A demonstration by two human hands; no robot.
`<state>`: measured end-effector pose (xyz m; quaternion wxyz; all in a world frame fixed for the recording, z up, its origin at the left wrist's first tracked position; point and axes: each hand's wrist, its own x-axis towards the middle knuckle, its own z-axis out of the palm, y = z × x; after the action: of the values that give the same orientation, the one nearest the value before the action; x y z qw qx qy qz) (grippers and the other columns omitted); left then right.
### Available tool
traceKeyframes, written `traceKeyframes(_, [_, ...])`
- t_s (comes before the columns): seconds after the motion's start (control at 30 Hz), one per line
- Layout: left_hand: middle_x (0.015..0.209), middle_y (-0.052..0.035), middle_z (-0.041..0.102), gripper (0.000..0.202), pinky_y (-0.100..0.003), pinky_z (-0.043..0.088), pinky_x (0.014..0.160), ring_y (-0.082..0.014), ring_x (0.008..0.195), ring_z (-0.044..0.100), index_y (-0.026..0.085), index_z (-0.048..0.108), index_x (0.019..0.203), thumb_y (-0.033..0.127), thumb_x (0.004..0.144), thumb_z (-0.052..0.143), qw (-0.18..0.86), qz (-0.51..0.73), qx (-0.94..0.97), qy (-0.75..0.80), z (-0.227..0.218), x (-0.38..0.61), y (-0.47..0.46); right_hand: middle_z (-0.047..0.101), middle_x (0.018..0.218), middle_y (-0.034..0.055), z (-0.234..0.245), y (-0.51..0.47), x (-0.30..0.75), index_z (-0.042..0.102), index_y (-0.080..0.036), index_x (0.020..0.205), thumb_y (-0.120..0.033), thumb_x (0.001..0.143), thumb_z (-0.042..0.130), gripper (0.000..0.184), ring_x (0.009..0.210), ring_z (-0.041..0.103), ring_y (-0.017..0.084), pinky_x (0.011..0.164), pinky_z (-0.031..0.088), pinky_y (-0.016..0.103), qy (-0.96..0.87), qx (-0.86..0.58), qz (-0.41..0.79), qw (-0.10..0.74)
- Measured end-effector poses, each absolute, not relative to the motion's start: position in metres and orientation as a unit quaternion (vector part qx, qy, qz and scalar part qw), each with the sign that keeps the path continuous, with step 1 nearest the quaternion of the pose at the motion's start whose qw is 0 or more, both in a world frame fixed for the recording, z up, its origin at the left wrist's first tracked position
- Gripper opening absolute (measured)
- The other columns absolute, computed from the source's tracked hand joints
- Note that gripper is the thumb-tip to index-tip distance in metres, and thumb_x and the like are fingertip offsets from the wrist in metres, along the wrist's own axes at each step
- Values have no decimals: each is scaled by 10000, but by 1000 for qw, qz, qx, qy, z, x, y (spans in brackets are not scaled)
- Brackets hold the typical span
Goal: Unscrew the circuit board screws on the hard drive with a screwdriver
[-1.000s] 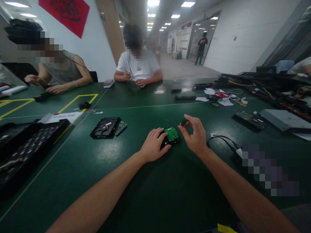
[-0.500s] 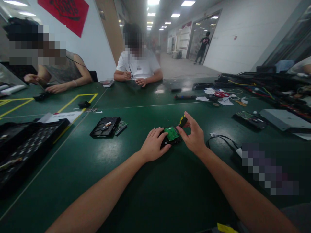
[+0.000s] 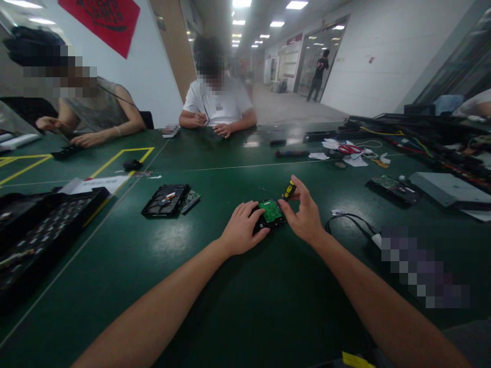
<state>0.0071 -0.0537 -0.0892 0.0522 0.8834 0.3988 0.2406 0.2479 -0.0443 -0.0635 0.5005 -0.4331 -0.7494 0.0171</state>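
A black hard drive with a green circuit board [image 3: 272, 210] lies on the dark green table in front of me. My left hand [image 3: 245, 227] grips its left side, fingers over the far edge and thumb along the near edge. In my right hand [image 3: 305, 214] is a black and yellow screwdriver [image 3: 289, 189], pinched by its handle between thumb and fingers over the drive's right edge. The screwdriver's tip is too small to make out. A few tiny bits [image 3: 262, 189] lie just beyond the drive.
Left of it sit an open black drive casing [image 3: 165, 200] and a loose circuit board [image 3: 191, 201]. A black tray [image 3: 57, 230] stands farther left. Another drive [image 3: 393, 190], a grey box [image 3: 450, 188] and a cable [image 3: 351, 215] lie right. Two people work across the table.
The screwdriver handle has turned slightly in my right fingers, showing more of its yellow marks. My left hand and the hard drive stay in place.
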Motion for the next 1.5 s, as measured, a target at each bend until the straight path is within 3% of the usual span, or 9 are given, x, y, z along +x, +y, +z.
traceKeyframes(0.3, [1572,-166,499,598,-620,340,1254,-376,1486,450,208,545,1474,537,981,629,51,239,883,401,-91,7,-53,604,1502,121,-61,-47,245,135,-347,1701,-237,1036,533,784,1106,738,268,1040,596,547,-761,-414,57,496])
traceKeyframes(0.57, [1570,-168,502,599,-623,337,1255,-378,1481,456,208,539,1474,523,975,641,51,240,883,401,-90,7,-53,577,1531,111,-62,-46,246,227,-370,1675,-258,1039,553,723,1095,738,263,1026,605,546,-766,-405,54,496])
traceKeyframes(0.83, [1571,-164,500,587,-625,337,1255,-378,1483,453,215,546,1472,530,984,627,56,242,882,400,-89,7,-54,625,1428,115,-62,-44,249,335,-364,1634,-307,1006,650,705,1058,721,285,983,616,553,-763,-412,28,497])
traceKeyframes(1.13, [1564,-179,504,600,-616,345,1251,-381,1481,454,193,546,1471,531,982,627,49,238,884,399,-90,7,-53,660,1394,96,-60,-46,245,325,-354,1624,-235,1022,592,669,1070,740,258,1033,601,546,-761,-398,81,506])
traceKeyframes(1.33, [1572,-166,504,590,-634,335,1250,-381,1483,458,224,548,1469,528,972,642,54,247,881,399,-91,7,-52,693,1249,90,-62,-45,247,287,-324,1635,-270,1028,596,683,1021,740,253,1000,611,538,-749,-408,88,514])
traceKeyframes(1.5, [1577,-172,500,589,-638,334,1251,-386,1490,446,217,546,1471,534,981,626,56,244,882,398,-91,7,-53,614,1406,115,-62,-45,247,349,-351,1604,-321,967,711,734,1064,710,277,989,610,546,-746,-418,26,518])
